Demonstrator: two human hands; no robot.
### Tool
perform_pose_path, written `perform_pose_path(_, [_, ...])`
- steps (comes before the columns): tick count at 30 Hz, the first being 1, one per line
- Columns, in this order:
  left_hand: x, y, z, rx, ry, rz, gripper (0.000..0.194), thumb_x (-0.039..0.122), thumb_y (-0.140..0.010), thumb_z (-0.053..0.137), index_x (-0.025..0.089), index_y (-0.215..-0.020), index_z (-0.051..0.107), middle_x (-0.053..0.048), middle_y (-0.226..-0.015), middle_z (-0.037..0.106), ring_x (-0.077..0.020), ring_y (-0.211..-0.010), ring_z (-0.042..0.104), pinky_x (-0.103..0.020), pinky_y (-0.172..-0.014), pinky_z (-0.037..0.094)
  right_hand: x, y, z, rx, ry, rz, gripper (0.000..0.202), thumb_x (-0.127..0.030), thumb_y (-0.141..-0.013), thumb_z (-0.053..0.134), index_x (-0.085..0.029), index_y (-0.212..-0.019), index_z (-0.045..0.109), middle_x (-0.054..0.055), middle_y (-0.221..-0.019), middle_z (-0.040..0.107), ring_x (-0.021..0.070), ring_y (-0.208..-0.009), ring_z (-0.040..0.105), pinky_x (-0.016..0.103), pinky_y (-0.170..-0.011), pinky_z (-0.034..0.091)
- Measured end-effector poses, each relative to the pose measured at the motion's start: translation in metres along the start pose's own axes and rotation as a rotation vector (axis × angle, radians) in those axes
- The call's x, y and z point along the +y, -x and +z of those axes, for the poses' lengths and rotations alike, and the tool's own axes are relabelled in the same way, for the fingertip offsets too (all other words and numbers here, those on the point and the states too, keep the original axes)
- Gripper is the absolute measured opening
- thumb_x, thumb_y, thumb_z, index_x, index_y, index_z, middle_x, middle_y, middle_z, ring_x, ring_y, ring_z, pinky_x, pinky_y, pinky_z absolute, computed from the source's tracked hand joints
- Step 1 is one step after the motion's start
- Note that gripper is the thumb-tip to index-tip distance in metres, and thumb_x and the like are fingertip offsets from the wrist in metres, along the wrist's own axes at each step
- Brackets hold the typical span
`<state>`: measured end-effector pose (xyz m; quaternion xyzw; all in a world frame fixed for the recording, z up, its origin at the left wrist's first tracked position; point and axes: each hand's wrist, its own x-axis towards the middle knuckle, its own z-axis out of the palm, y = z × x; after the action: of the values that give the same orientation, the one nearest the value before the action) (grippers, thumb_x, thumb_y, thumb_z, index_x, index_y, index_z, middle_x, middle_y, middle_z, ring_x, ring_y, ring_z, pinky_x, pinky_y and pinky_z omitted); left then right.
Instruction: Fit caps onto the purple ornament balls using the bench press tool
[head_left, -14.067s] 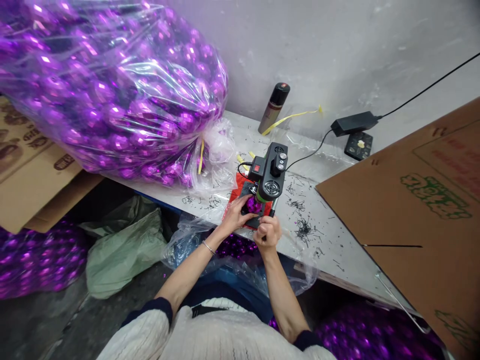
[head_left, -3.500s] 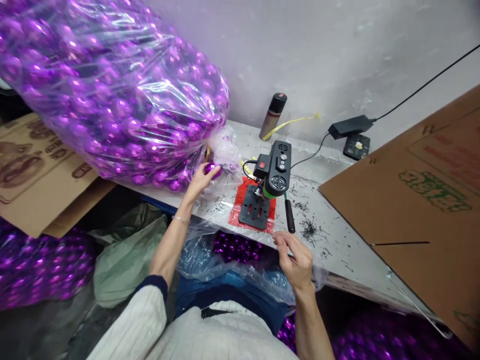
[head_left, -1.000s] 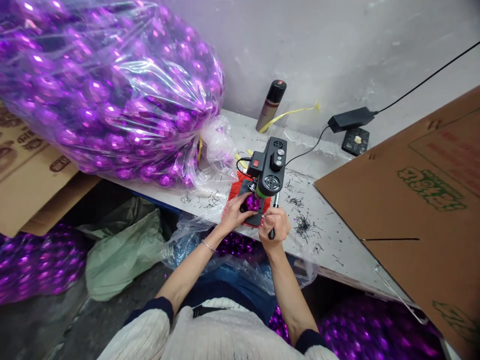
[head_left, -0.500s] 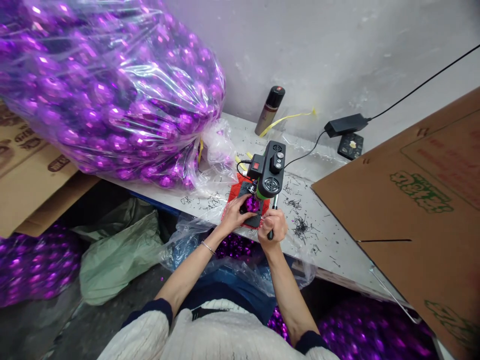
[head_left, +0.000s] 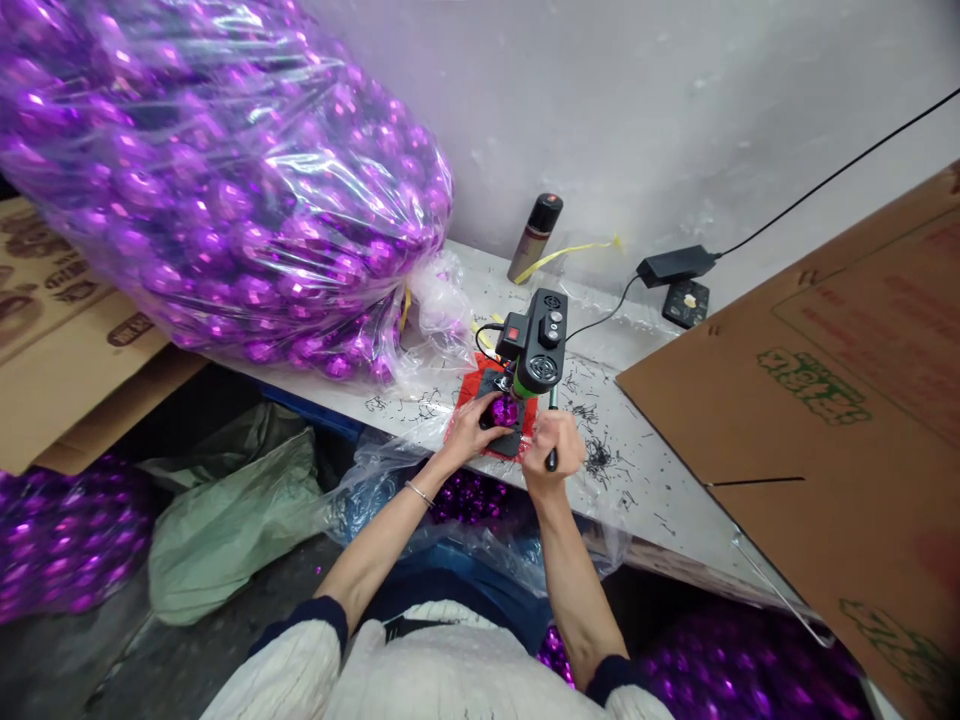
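Fingers and thumb of my left hand point(head_left: 469, 432) are curled round a shiny purple ball point(head_left: 503, 409), holding it on the dark base of a small black bench machine point(head_left: 544, 340). The ball sits beneath the machine's head, which hides part of it. My right hand point(head_left: 553, 447) is closed round the black-handled lever point(head_left: 553, 459) on the machine's right side. Under the base lies a red sheet point(head_left: 469, 384).
A clear bag of purple balls point(head_left: 285, 200) fills the table's left. Behind stand a spray can point(head_left: 535, 238) and a power adapter point(head_left: 676, 265). A large cardboard box point(head_left: 817, 400) borders the right. Black scraps point(head_left: 598, 457) litter the white table point(head_left: 637, 500).
My right hand and the lever's grip have shifted slightly right and upward. The left hand stays on the ball. The camera view has moved a little.
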<state>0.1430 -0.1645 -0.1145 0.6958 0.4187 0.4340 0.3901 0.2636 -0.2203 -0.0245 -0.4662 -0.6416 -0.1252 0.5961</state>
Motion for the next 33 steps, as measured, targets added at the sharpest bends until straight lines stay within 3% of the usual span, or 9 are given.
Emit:
perform_pose_path(5, [0.009, 0.03, -0.009, 0.128, -0.041, 0.076, 0.067, 0.041, -0.073, 0.084, 0.023, -0.132, 0.059, -0.013, -0.129, 0.066, -0.031, -0.122, 0.061, -0.05, -0.11, 0.044, -0.019, -0.033, -0.01, -0.045, -0.01, 0.163, 0.031, -0.022, -0.098, 0.041, -0.023, -0.068, 0.046, -0.001, -0.063, 0.05, 0.0125, -0.059, 0.05, 0.03, -0.059, 0.04])
perform_pose_path(8, [0.005, 0.085, -0.014, -0.03, -0.098, 0.188, 0.072, 0.049, -0.072, 0.083, 0.024, -0.134, 0.058, -0.013, -0.131, 0.065, -0.0308, -0.124, 0.061, -0.048, -0.11, 0.047, -0.019, -0.028, -0.008, -0.046, 0.001, 0.135, 0.031, -0.023, -0.098, 0.041, -0.023, -0.068, 0.047, 0.0, -0.063, 0.051, 0.0135, -0.06, 0.052, 0.031, -0.059, 0.04])
perform_pose_path(11, [-0.01, 0.143, -0.01, -0.254, -0.207, 0.101, 0.067, 0.05, -0.075, 0.079, 0.026, -0.135, 0.057, -0.012, -0.133, 0.064, -0.0302, -0.121, 0.065, -0.044, -0.1, 0.056, -0.016, -0.015, -0.005, -0.032, 0.0, 0.117, 0.029, -0.021, -0.098, 0.041, -0.023, -0.069, 0.048, 0.001, -0.065, 0.054, 0.0138, -0.061, 0.053, 0.031, -0.06, 0.042])
perform_pose_path(15, [-0.018, 0.164, -0.008, -0.219, -0.265, 0.001, 0.054, 0.048, -0.082, 0.074, 0.024, -0.129, 0.061, -0.012, -0.126, 0.067, -0.0285, -0.108, 0.071, -0.041, -0.089, 0.061, -0.014, -0.009, -0.004, -0.024, -0.023, 0.091, 0.027, -0.017, -0.096, 0.042, -0.023, -0.07, 0.048, 0.0, -0.066, 0.055, 0.0133, -0.062, 0.054, 0.03, -0.06, 0.042])
perform_pose_path(20, [-0.007, 0.06, -0.052, 0.135, -0.291, 0.168, 0.024, 0.028, -0.099, 0.049, 0.018, -0.106, 0.071, -0.009, -0.098, 0.073, -0.0218, -0.093, 0.071, -0.037, -0.09, 0.058, -0.015, -0.009, -0.005, -0.034, -0.013, 0.057, 0.025, -0.013, -0.095, 0.043, -0.022, -0.072, 0.048, 0.0, -0.068, 0.055, 0.0122, -0.064, 0.053, 0.028, -0.061, 0.042])
perform_pose_path(22, [-0.007, -0.003, -0.076, 0.235, -0.452, 0.061, 0.027, 0.017, -0.097, 0.045, 0.014, -0.108, 0.07, -0.014, -0.108, 0.072, -0.0249, -0.105, 0.067, -0.042, -0.098, 0.053, -0.016, -0.009, -0.005, -0.033, -0.009, 0.05, 0.025, -0.013, -0.095, 0.042, -0.022, -0.072, 0.048, 0.0, -0.067, 0.055, 0.0118, -0.063, 0.053, 0.028, -0.061, 0.042])
perform_pose_path(26, [-0.013, -0.1, -0.105, 0.181, -0.688, -0.288, 0.036, 0.003, -0.087, 0.044, 0.011, -0.113, 0.068, -0.018, -0.113, 0.07, -0.0295, -0.11, 0.064, -0.041, -0.098, 0.049, -0.015, -0.008, -0.005, -0.038, -0.005, 0.03, 0.024, -0.01, -0.094, 0.042, -0.021, -0.074, 0.049, 0.0, -0.067, 0.055, 0.0117, -0.065, 0.053, 0.027, -0.061, 0.042])
perform_pose_path(30, [-0.017, -0.13, -0.11, 0.307, -0.73, -0.345, 0.042, 0.008, -0.09, 0.045, 0.004, -0.131, 0.056, -0.024, -0.133, 0.06, -0.0338, -0.128, 0.054, -0.043, -0.106, 0.041, -0.011, -0.004, -0.004, -0.051, -0.026, 0.009, 0.023, -0.009, -0.093, 0.044, -0.021, -0.074, 0.049, 0.0, -0.068, 0.056, 0.0122, -0.066, 0.054, 0.027, -0.062, 0.043])
perform_pose_path(33, [-0.021, -0.131, -0.11, 0.247, -0.716, -0.33, 0.039, 0.014, -0.092, 0.051, 0.008, -0.13, 0.058, -0.02, -0.133, 0.061, -0.0319, -0.127, 0.055, -0.039, -0.104, 0.042, -0.01, -0.002, -0.004, -0.036, -0.029, 0.014, 0.023, -0.009, -0.093, 0.044, -0.022, -0.073, 0.048, 0.0, -0.068, 0.055, 0.0122, -0.065, 0.053, 0.028, -0.061, 0.042])
